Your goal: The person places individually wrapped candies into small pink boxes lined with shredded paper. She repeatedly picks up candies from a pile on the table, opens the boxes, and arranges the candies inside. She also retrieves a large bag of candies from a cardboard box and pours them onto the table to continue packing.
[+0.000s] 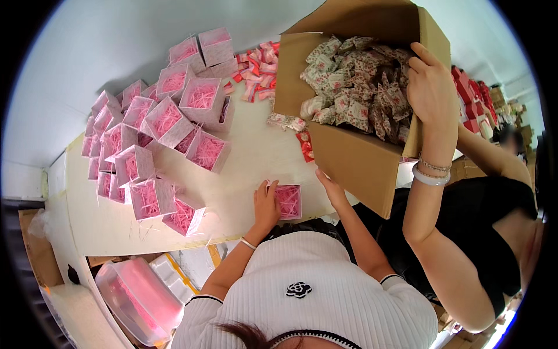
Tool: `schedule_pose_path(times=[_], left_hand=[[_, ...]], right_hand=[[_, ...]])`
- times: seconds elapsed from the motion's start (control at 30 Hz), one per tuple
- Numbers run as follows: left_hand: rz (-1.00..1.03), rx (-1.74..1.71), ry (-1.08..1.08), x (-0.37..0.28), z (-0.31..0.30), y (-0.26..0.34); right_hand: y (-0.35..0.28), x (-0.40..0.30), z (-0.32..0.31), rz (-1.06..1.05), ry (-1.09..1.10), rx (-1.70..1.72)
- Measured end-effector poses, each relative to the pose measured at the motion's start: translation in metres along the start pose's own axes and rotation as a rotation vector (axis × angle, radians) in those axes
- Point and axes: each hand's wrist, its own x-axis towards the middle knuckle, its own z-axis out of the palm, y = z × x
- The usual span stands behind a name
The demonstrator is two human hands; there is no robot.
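My left hand [267, 204] rests at the left edge of a small square box with pink shredded paper [288, 202], fingertips on its rim, near the table's front edge. To the right of that box, my right hand [332, 188] is raised with fingers extended, close beside the lower flap of a large cardboard box [353, 161]; nothing shows in it, and whether it touches the flap is unclear. Many patterned wrapped packets [348, 87] fill the cardboard box. A co-worker's hand [429, 87] grips that box's right wall.
Several pink-filled small boxes [165, 120] are piled on the table's left side. Red and pink wrapped packets [259, 72] lie behind, with a red packet [305, 146] beside the cardboard box. A clear plastic tub [139, 301] stands below the table [235, 152]. A co-worker in black [471, 222] is close at right.
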Motion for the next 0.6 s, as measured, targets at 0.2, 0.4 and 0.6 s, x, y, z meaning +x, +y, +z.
schedule_pose_path(times=[0.2, 0.4, 0.6], left_hand=[[0.027, -0.04, 0.074, 0.001, 0.005, 0.0], [0.036, -0.034, 0.081, 0.003, 0.001, 0.008], [-0.061, -0.054, 0.29, 0.011, -0.013, 0.012]], right_hand=[[0.008, 0.019, 0.0, 0.129, -0.003, 0.182], [0.008, 0.026, -0.015, 0.061, -0.079, 0.031], [0.03, 0.008, 0.007, 0.191, 0.092, 0.201]])
